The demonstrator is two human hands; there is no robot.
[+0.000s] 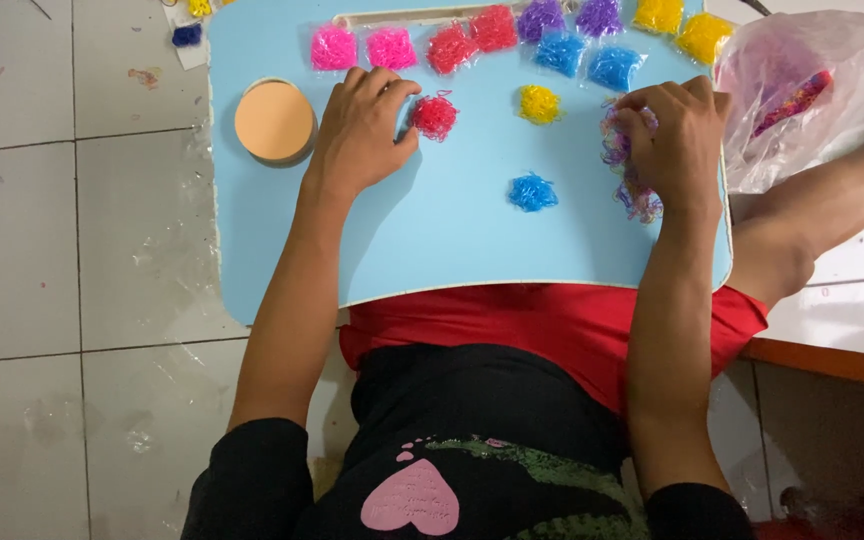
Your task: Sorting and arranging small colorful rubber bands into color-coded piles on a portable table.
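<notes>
Sealed little bags of tiny rubber bands along the far edge of the blue lap table — two pink, two red, two purple, two blue, two yellow. Loose heaps — one red, one yellow, one blue, one mixed-colour. One round peach lid.

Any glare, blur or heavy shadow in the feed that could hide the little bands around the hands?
Head view: even, soft light, only faint shadows under the left hand and right hand; mild sheen on the clear plastic bag; blue table sharp, loose piles slightly soft; edges bow a little.
</notes>
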